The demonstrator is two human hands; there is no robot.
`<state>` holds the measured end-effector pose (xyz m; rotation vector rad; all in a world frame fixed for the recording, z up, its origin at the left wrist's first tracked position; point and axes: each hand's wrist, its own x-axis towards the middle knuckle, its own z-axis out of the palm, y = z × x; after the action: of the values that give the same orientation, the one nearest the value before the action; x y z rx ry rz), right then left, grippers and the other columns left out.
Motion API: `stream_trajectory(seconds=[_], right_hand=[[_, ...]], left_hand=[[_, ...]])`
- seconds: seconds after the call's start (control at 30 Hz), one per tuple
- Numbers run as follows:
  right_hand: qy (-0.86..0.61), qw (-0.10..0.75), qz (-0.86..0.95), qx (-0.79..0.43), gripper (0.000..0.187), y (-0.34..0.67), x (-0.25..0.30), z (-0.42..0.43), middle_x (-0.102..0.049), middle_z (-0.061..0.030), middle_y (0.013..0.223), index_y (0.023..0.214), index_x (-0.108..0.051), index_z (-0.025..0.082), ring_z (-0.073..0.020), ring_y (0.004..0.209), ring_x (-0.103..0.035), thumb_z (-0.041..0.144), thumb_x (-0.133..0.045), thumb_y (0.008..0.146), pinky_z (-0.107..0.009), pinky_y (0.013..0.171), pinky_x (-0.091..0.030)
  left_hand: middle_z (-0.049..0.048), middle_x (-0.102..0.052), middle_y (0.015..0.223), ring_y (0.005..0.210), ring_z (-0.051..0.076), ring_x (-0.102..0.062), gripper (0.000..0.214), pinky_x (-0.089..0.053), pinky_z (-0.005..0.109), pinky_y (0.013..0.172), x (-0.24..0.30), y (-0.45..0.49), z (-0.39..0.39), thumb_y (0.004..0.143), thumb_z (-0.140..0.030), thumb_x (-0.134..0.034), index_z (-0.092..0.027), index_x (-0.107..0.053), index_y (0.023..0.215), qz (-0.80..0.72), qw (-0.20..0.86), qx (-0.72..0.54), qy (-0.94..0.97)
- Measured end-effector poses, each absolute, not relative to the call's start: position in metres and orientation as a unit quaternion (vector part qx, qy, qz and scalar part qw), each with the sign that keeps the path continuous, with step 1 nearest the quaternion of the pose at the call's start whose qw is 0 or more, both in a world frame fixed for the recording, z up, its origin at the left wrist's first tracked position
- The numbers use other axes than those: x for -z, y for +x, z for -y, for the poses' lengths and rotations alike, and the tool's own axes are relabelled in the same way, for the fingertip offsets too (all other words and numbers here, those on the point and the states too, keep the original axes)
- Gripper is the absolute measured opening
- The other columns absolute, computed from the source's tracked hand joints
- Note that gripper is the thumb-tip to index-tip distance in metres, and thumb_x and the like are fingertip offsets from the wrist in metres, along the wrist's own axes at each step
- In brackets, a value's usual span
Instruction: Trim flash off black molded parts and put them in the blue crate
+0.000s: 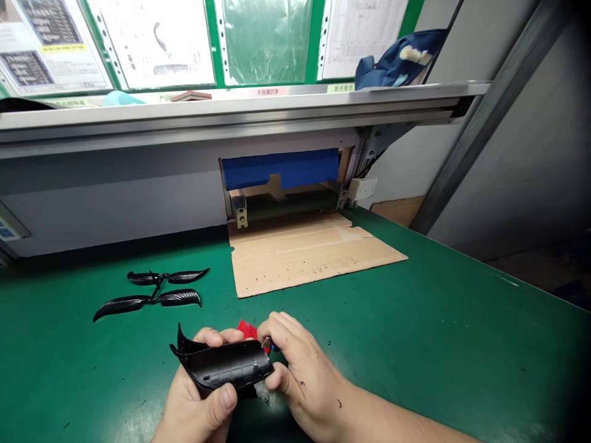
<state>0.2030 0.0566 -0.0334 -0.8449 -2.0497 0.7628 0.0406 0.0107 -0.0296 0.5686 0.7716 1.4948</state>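
My left hand (pixel 203 394) is wrapped around a curved, glossy black plastic part (pixel 231 364), its thumb along the near side. Two pointed tips stick up at the part's left end. At the right end, my right hand (pixel 300 363) closes on a small tool (pixel 266 343) with a metal tip and a bit of blue. Most of that tool is hidden in the fingers, so its kind cannot be made out. The right thumb rests against the part's edge. Just behind the part lies a red piece (pixel 247 330), partly covered by the hands.
Two black leaf-shaped moulded parts (pixel 159 298) lie on the green table (pixel 438 344) at left. A cardboard sheet (pixel 305 258) runs to an opening with a blue flap (pixel 281 169). Dark shavings are scattered about. A metal shelf (pixel 258 114) crosses the back.
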Motion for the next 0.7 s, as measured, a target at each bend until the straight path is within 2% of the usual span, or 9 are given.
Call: stream_trajectory(seconds=[0.1,0.23,0.37,0.47,0.53,0.6,0.7], right_hand=[[-0.328,0.39,0.802,-0.311,0.071,0.201,0.034,-0.055,-0.047,-0.0016,0.079,0.082,-0.048,0.019,-0.0188,0.071,-0.04,0.081,-0.014,0.088,-0.03,0.067,-0.032],[-0.317,0.385,0.804,-0.325,0.069,0.203,0.036,-0.058,-0.043,0.0,0.072,0.074,-0.043,0.019,-0.0163,0.066,-0.039,0.081,-0.016,0.089,-0.027,0.061,-0.029],[-0.215,0.332,0.816,-0.422,0.066,0.211,0.035,-0.069,-0.036,0.0026,0.063,0.066,-0.035,0.018,-0.0125,0.057,-0.036,0.078,-0.022,0.091,-0.024,0.055,-0.028],[-0.183,0.353,0.796,-0.456,0.065,0.217,0.032,-0.075,-0.034,0.0033,0.062,0.069,-0.036,0.019,-0.0119,0.056,-0.032,0.078,-0.023,0.091,-0.024,0.054,-0.027],[-0.206,0.371,0.805,-0.414,0.066,0.217,0.03,-0.075,-0.041,0.0017,0.068,0.076,-0.044,0.018,-0.0136,0.061,-0.037,0.08,-0.023,0.09,-0.025,0.057,-0.03],[-0.241,0.351,0.844,-0.327,0.066,0.214,0.031,-0.072,-0.048,-0.0009,0.076,0.086,-0.049,0.018,-0.0163,0.067,-0.041,0.08,-0.026,0.089,-0.027,0.063,-0.032],[-0.297,0.316,0.881,-0.191,0.068,0.208,0.033,-0.064,-0.05,-0.0028,0.079,0.087,-0.051,0.018,-0.0188,0.07,-0.041,0.081,-0.024,0.088,-0.03,0.066,-0.031]], left_hand=[[0.0034,-0.065,0.098,0.096,0.027,-0.065,0.048,-0.05,0.041,0.089,0.029,0.041,-0.01,0.053,-0.024,-0.09,-0.025,-0.06,0.09,-0.333,0.634,-0.652,0.248],[0.0035,-0.065,0.097,0.094,0.026,-0.065,0.049,-0.052,0.037,0.086,0.027,0.041,-0.01,0.052,-0.023,-0.09,-0.024,-0.06,0.09,-0.342,0.622,-0.657,0.252],[0.0022,-0.066,0.096,0.094,0.025,-0.064,0.049,-0.051,0.037,0.088,0.026,0.04,-0.01,0.052,-0.025,-0.09,-0.026,-0.061,0.091,-0.341,0.62,-0.654,0.268],[0.0021,-0.067,0.1,0.098,0.026,-0.064,0.047,-0.048,0.041,0.094,0.026,0.039,-0.01,0.053,-0.025,-0.089,-0.027,-0.063,0.092,-0.342,0.622,-0.653,0.265],[0.0028,-0.068,0.105,0.103,0.028,-0.063,0.046,-0.044,0.043,0.099,0.025,0.039,-0.011,0.056,-0.026,-0.088,-0.028,-0.064,0.095,-0.346,0.616,-0.662,0.249],[0.0037,-0.067,0.11,0.108,0.028,-0.061,0.045,-0.041,0.045,0.102,0.025,0.039,-0.012,0.059,-0.027,-0.087,-0.028,-0.064,0.098,-0.347,0.612,-0.672,0.231],[0.0049,-0.066,0.114,0.11,0.029,-0.06,0.044,-0.04,0.046,0.103,0.026,0.038,-0.012,0.062,-0.027,-0.085,-0.028,-0.064,0.101,-0.34,0.616,-0.677,0.217]])
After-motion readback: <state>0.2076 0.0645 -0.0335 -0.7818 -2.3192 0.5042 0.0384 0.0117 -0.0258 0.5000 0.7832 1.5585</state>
